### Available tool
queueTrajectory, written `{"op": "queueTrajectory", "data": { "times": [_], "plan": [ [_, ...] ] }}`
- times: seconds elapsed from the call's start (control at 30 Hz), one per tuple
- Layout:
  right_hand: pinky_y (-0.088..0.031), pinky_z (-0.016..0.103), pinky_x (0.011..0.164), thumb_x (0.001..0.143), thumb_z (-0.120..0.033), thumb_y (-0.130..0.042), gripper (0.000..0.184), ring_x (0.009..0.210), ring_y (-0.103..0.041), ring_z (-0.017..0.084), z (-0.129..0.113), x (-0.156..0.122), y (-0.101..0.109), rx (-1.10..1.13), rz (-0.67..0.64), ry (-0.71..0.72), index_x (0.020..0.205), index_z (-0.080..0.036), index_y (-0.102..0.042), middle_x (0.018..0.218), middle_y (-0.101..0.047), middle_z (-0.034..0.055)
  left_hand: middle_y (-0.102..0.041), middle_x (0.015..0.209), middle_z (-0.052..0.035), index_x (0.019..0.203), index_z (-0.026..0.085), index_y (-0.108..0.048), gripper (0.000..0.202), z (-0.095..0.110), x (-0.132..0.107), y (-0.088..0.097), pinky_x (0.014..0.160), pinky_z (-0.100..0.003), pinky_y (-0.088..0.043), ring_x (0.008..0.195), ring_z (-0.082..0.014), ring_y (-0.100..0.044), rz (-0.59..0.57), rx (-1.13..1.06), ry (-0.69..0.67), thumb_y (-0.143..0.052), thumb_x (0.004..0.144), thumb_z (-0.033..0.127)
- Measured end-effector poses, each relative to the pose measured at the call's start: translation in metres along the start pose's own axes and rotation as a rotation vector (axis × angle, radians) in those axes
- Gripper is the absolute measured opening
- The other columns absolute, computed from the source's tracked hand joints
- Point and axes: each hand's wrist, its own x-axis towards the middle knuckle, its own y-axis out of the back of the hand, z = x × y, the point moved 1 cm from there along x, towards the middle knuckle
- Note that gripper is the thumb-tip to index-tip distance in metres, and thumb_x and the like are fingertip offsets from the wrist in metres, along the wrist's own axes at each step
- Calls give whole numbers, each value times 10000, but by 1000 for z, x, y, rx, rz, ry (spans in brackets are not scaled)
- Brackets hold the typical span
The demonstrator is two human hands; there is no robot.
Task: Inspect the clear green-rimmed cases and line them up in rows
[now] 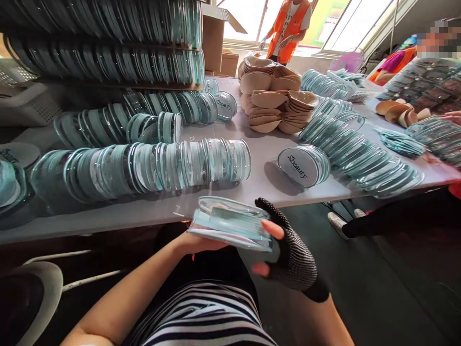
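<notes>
A round clear plastic pouch [230,221] with pale teal trim lies tilted on my bare left hand [203,243] in front of my body. That hand supports it from below and at its left end; most of its fingers are hidden under it. My right hand [291,254] wears a black dotted glove with bare fingertips. One fingertip meets the pouch's right end, while the thumb hangs lower, apart from it and slightly blurred. On the table ahead, a row of similar pouches [144,168] runs leftward, and a short stack labelled "beauty" [304,166] stands to the right.
The white table's front edge [118,229] is just ahead. Tan cup-shaped pieces [268,98] are piled mid-table, with more pouches [363,154] at right. Stacked pouches [108,62] rise at left beside a cardboard box [212,43]. A person in an orange vest [288,24] stands behind.
</notes>
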Motion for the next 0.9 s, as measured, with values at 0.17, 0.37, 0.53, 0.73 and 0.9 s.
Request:
{"op": "queueTrajectory", "data": {
  "times": [0.17,0.37,0.53,0.73,0.9],
  "plan": [
    [-568,435,1024,906,-342,-694,605,1326,-594,293,7,12,19,-351,207,-72,1472,-281,-490,1510,-529,149,-682,1379,-100,1405,292,-604,673,2,-5,-19,1041,-485,-549,1143,-281,-704,-189,206,248,-829,771,307],
    [-411,580,1156,909,-376,-619,595,1425,-471,368,86,25,57,-855,412,-255,1444,-136,-519,1503,-505,241,-711,1327,-99,1356,255,-638,492,0,-9,-12,1054,-444,-527,1170,-247,-687,-200,253,248,-709,874,325],
    [-206,809,1124,879,-412,-578,650,1451,-378,474,141,35,44,-985,325,-567,1469,-150,-501,1554,-471,224,-742,1275,-102,1308,222,-666,407,-1,-18,-2,1007,-406,-579,1138,-236,-719,-120,316,163,-670,911,316],
    [-340,597,1198,965,-469,-451,623,1468,-420,346,126,77,2,-703,484,-228,1502,-152,-450,1520,-507,205,-769,1221,-76,1151,238,-748,245,40,27,13,1094,-431,-522,1228,-242,-683,-41,918,-401,-609,949,226],
    [-511,478,1089,928,-372,-459,694,1314,-596,285,129,125,-49,-351,280,-263,1569,-141,-332,1514,-542,185,-545,1552,-113,1369,229,-654,466,71,104,20,1269,-656,-166,1530,-372,-372,82,1389,-394,-675,904,232]
  ]
}}
